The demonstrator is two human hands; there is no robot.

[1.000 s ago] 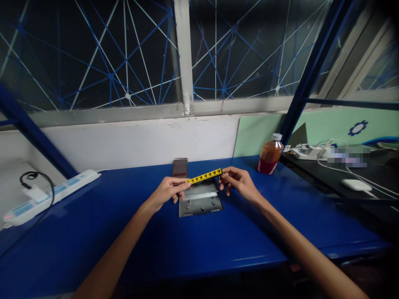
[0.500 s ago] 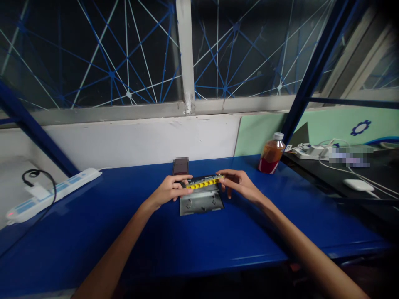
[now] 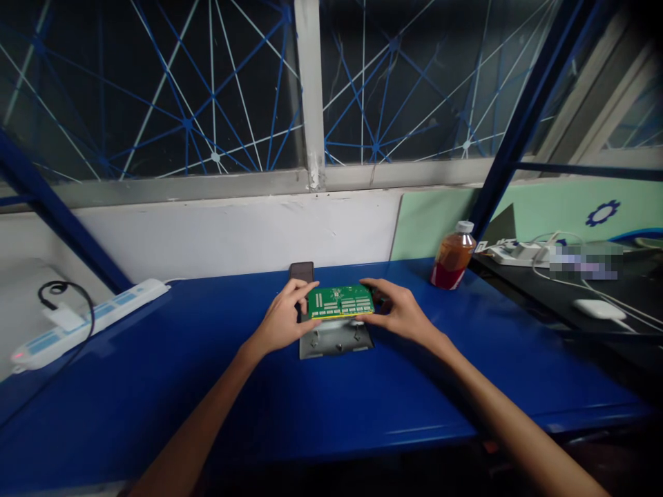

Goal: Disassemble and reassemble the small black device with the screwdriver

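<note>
While our left hand (image 3: 280,314) grasps one end of a green circuit board (image 3: 340,299), our right hand (image 3: 402,310) grasps the other; on each, thumb and fingers are closed about the board's end. We note the board as a flat, roughly rectangular piece, its broad green face toward us. Across that face we see pale bars in rows, longer ones at centre and right, a small light mark near the upper middle, and a line of whitish patches along the near edge, bordered by a thin yellow strip (image 3: 334,317). We observe it directly over a grey casing panel (image 3: 338,345) on the blue counter (image 3: 222,393); whether the two touch, we cannot tell. Behind our left hand lies a dark smartphone (image 3: 302,271).
</note>
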